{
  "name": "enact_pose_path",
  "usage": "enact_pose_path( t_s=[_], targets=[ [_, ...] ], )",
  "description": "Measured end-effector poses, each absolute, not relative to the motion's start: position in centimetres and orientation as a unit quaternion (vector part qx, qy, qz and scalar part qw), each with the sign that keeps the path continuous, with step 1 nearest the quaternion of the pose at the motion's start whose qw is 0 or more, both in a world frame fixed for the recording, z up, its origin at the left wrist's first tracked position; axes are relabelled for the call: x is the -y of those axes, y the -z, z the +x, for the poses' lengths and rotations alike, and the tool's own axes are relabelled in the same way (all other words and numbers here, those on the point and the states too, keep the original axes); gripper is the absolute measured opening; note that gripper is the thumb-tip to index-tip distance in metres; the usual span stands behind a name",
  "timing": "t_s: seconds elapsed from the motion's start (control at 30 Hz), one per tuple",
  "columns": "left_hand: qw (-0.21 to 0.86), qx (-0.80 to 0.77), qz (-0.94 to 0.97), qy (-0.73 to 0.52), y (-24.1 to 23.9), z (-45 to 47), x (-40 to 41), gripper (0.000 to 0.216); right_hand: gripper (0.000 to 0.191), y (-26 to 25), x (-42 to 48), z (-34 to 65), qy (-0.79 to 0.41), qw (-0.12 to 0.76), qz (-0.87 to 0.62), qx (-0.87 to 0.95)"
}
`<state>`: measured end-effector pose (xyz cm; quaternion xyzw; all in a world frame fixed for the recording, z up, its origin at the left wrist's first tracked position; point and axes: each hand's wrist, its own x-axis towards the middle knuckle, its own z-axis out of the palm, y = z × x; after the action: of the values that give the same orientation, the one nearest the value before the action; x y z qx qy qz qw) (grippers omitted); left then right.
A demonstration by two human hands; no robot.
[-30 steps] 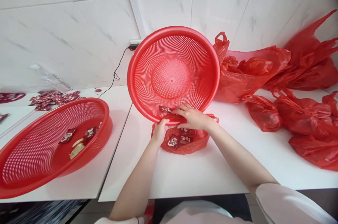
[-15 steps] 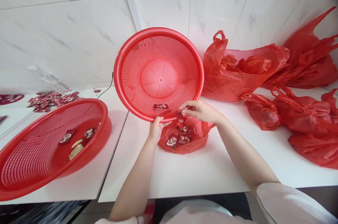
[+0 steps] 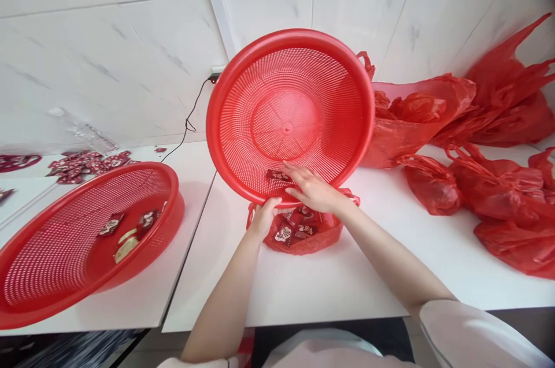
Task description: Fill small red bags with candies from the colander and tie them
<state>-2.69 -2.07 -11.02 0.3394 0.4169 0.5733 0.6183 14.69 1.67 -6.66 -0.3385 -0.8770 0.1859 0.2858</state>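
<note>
My left hand point(image 3: 264, 216) is closed on the near rim of a round red plastic colander basket point(image 3: 289, 38), thumb on the inside. The basket tilts up so its open mouth faces me. Inside it, near the lower rim, lies a dark red printed packet point(image 3: 276, 175). My right hand point(image 3: 314, 189) reaches over the rim with its fingers stretched out, the tips beside that packet. Below the rim sits an open red plastic bag point(image 3: 318, 244) with several small printed packets point(image 3: 284, 234) in it; the basket and hands partly hide it.
A second red colander point(image 3: 173, 194) leans at the left, holding a few packets and a pale yellow item point(image 3: 125, 246). Behind it lies a pile of red packets point(image 3: 82, 166). Filled red bags point(image 3: 433, 183) stand at the right. A black cable point(image 3: 188, 125) runs along the wall.
The basket has moved right and come nearer, over the bag. My right hand had a packet in its fingers over the bag; now it is inside the basket, fingers extended.
</note>
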Motion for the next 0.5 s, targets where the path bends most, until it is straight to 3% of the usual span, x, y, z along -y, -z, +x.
enact_pose_path(
  t_s=[0.3,0.4,0.5],
  targets=[
    [0.583,-0.428,0.326,-0.609,11.3,-3.3,1.4,0.032,0.030,5.1,-2.0,16.6,-0.279,0.299,-0.332,0.850],
    [0.584,-0.407,0.321,-0.625,10.9,-4.1,1.0,0.030,0.024,3.5,-1.6,17.8,-0.317,0.254,-0.333,0.851],
    [0.570,-0.402,0.297,-0.652,10.6,-4.6,0.7,0.022,0.034,3.2,-1.4,18.4,-0.337,0.193,-0.403,0.829]
  ],
)
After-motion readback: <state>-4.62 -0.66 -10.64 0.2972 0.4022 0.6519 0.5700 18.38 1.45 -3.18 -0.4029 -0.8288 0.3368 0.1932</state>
